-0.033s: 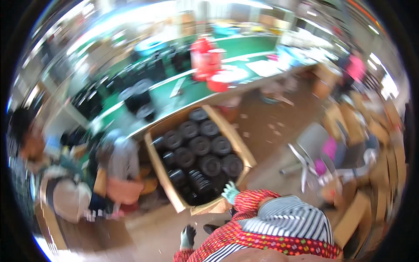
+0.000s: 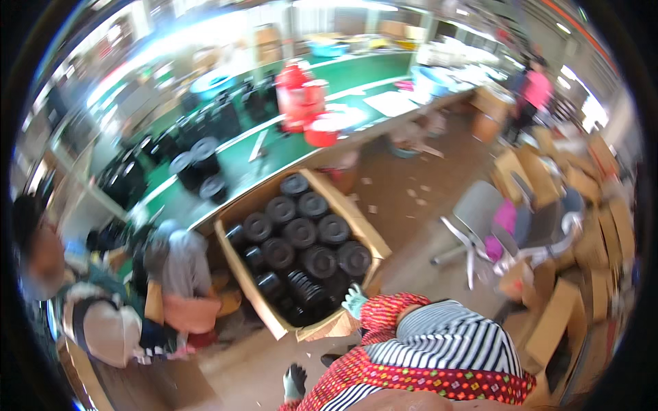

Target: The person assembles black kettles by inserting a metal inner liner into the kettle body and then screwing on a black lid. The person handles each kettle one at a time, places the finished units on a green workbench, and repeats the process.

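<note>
A large open cardboard box (image 2: 382,250) holds several black round tubs (image 2: 299,233), most with their round ends facing up and some on their sides. My right hand (image 2: 354,300), in a pale green glove, is at the box's near right corner with its fingers spread and nothing in them. Whether it touches the rim I cannot tell. My left hand (image 2: 295,381), gloved in grey with dark fingertips, hangs apart from the box near the lower edge. Its fingers look loosely stretched and hold nothing visible.
Beyond the box runs a green worktable (image 2: 274,154) with black tubs and red containers (image 2: 300,96). A person (image 2: 44,253) sits at the left; another (image 2: 537,89) stands far right. Grey chairs (image 2: 476,209) and cardboard boxes (image 2: 548,322) crowd the right side.
The whole scene has shifted slightly left in the picture and become sharper. Both hands keep about the same places beside the box, still without anything in them.
</note>
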Demonstrator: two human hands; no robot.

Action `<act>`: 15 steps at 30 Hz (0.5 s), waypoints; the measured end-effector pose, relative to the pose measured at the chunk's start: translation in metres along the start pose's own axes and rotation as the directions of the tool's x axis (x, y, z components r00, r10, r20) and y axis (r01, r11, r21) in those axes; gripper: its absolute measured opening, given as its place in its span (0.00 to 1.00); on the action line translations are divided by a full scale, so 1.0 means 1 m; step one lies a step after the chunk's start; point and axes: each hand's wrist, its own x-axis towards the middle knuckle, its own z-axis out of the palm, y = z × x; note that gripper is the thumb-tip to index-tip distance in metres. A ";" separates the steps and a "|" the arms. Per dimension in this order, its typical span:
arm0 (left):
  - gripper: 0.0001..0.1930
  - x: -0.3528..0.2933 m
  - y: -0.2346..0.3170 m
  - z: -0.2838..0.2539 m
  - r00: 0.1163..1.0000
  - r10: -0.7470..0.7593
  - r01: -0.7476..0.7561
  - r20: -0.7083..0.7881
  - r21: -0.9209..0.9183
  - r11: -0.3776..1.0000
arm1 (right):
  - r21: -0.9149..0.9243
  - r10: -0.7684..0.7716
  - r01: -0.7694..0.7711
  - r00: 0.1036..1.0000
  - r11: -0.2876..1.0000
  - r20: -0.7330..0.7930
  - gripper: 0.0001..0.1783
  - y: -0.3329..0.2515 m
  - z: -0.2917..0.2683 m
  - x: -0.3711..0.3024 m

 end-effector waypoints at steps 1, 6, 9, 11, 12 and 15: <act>0.14 -0.005 -0.024 -0.050 0.997 -0.012 0.017 0.073 -0.072 0.997 | 0.014 0.042 -0.042 0.999 0.999 0.022 0.11 -0.010 0.000 0.003; 0.12 -0.035 0.017 -0.088 0.961 -0.099 0.100 -0.259 -0.012 0.995 | 0.033 0.145 -0.150 0.982 0.988 0.119 0.16 -0.028 -0.023 -0.005; 0.11 -0.064 0.025 -0.115 0.941 -0.027 0.014 -0.336 -0.040 0.999 | 0.016 0.126 -0.129 0.981 0.991 0.145 0.21 -0.035 -0.026 0.006; 0.11 -0.081 0.025 -0.127 0.939 0.023 -0.042 -0.342 -0.048 0.998 | -0.018 0.128 -0.127 0.978 0.992 0.168 0.25 -0.026 -0.024 0.004; 0.11 -0.105 0.020 -0.138 0.931 0.047 -0.074 -0.363 -0.061 0.995 | -0.030 0.120 -0.116 0.973 0.993 0.195 0.27 -0.032 -0.019 0.001; 0.11 -0.143 0.008 -0.133 0.900 0.079 -0.115 -0.429 -0.058 0.992 | -0.059 0.127 -0.115 0.951 0.992 0.282 0.33 -0.018 -0.014 -0.018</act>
